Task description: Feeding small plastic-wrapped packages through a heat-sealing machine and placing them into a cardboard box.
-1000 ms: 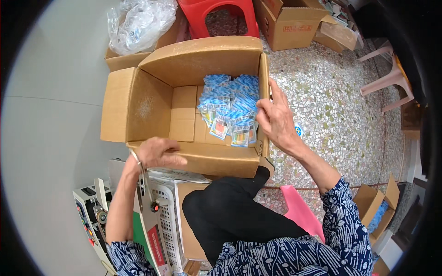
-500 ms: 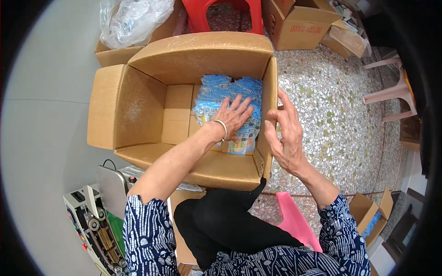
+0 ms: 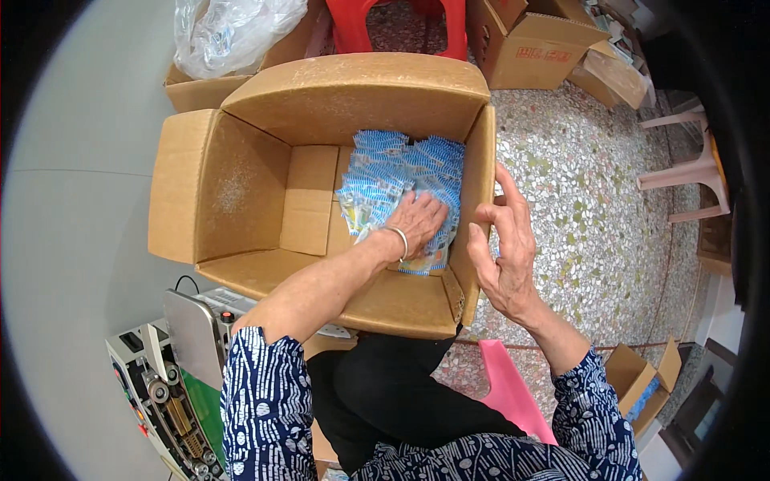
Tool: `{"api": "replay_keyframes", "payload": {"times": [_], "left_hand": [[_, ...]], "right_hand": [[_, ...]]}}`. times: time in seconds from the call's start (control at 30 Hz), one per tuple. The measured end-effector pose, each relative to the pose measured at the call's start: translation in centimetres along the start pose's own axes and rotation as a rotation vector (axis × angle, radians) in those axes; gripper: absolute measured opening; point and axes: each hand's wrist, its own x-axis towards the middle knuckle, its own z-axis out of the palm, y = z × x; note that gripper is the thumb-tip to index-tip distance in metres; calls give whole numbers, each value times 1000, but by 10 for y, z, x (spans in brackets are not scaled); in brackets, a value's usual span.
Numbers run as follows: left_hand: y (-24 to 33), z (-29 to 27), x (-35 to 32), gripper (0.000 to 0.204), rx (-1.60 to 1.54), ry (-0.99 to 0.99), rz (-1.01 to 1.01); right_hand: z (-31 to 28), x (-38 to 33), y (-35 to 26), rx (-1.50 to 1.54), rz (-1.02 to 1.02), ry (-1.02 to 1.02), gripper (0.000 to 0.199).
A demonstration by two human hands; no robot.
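Looking down from the head view, left to right. A grey sealing machine [image 3: 172, 377] sits low left, just beside my knee. Ahead is the open cardboard box [image 3: 241, 192], flaps folded out, its left half bare. My left hand [image 3: 417, 220] is inside it, palm down with fingers spread flat on the pile of sachets [image 3: 401, 172], pressing, not gripping. The sachets are small, flat, blue-and-white packets with a bit of yellow print, heaped loosely and overlapping against the box's right wall. My right hand [image 3: 501, 244] hangs just outside that wall, fingers loosely open and slightly curled, holding nothing; I can't tell whether it touches the cardboard. The speckled floor [image 3: 577, 208] lies to the right, with another carton [image 3: 533, 48] further back.
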Motion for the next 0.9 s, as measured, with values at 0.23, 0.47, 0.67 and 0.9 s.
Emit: {"api": "replay_keyframes", "payload": {"times": [0.23, 0.47, 0.67, 0.9], "left_hand": [[9, 3, -4, 40, 29, -19, 62], [16, 3, -13, 38, -108, -203, 46], [15, -3, -12, 40, -97, -338, 114], [-19, -68, -24, 44, -524, -164, -27]], "right_hand": [[-2, 2, -2, -3, 36, -19, 17], [-4, 2, 1, -88, -4, -24, 17], [-5, 4, -3, -100, 10, -30, 16], [-14, 4, -18, -79, -6, 15, 16]]}}
